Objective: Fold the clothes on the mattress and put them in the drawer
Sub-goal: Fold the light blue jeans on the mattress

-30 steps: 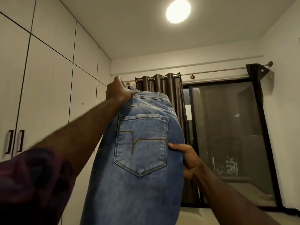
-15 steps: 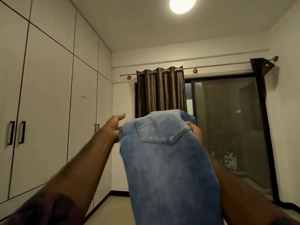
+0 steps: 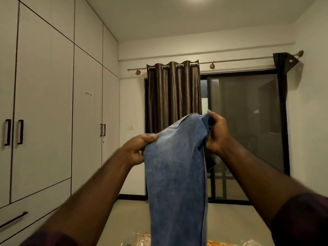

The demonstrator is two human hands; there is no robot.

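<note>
A pair of blue jeans (image 3: 175, 174) hangs in front of me, held up in the air by both hands. My left hand (image 3: 140, 148) grips the jeans' left edge near the top, thumb over the fabric. Higher up and to the right, my right hand (image 3: 216, 134) grips the top of the jeans, fingers curled round the cloth. The legs drop straight down out of the bottom of the view. A drawer front with a dark bar handle (image 3: 13, 220) sits low in the wardrobe at the left.
A tall white wardrobe (image 3: 44, 103) lines the left wall. Ahead are a brown curtain (image 3: 174, 96) and a dark sliding glass door (image 3: 246, 125). Something orange in clear plastic (image 3: 142, 240) shows at the bottom edge.
The jeans have come down from head height and now hang lower. My left hand let go of the waistband and took the left edge; my right hand moved up to the top.
</note>
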